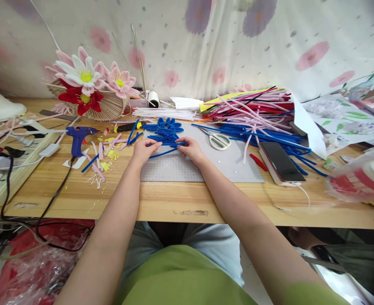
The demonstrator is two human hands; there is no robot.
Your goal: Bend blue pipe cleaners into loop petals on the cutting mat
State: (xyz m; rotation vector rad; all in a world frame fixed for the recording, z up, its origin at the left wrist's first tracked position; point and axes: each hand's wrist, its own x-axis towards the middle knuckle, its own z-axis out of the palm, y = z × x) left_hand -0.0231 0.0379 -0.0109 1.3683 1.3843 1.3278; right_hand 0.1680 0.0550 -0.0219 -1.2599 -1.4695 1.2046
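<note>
Above the mat (pixel 174 171), both hands (pixel 144 150) (pixel 191 150) close together

This place is a small handicraft workshop – whether it is inside a home, one cannot tell. The wooden table (pixel 161 203) carries a grey cutting mat (pixel 237 169) with scissors (pixel 212 136) lying on it, and a blue glue gun (pixel 76 142) to the left. Coloured fuzzy stems (pixel 253 111) are piled at the far right, cut scraps (pixel 105 166) are scattered on the left, and fluffy flowers (pixel 87 77) sit at the far left.
</note>
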